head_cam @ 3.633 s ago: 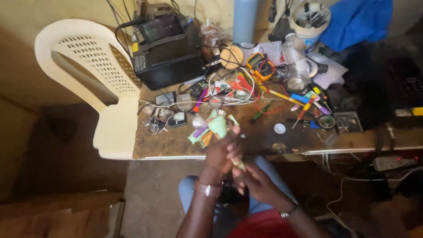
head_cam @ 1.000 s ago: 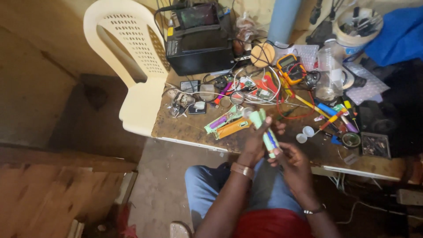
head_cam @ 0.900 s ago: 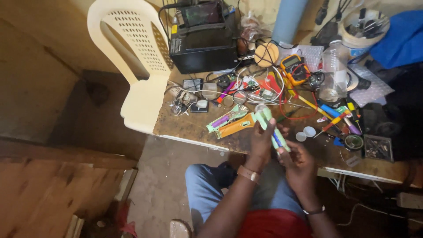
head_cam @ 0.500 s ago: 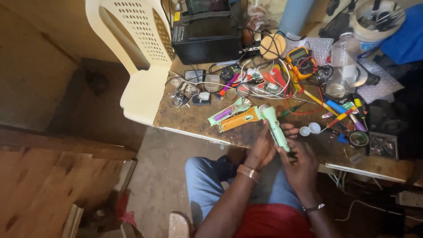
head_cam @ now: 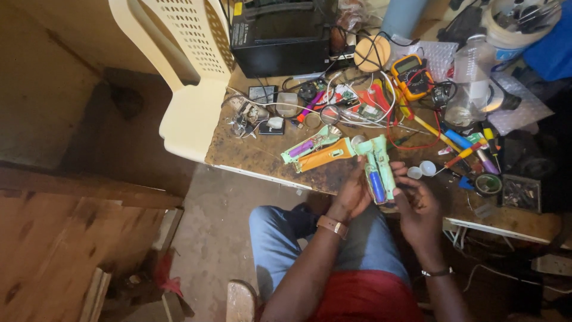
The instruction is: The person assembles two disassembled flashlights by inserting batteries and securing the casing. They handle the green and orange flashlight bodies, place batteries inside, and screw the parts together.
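Hands: left and right both clasp green torch, opened, blue cell showing, over table edge; orange torch just left.

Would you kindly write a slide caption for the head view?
Left hand and right hand hold an opened pale-green plastic torch above a cluttered wooden workbench.

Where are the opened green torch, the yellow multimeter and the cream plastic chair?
green torch (head_cam: 379,170), head view, on the open body beside the blue cell
yellow multimeter (head_cam: 411,74), head view, on its face below the screen
cream plastic chair (head_cam: 192,116), head view, on the bare seat
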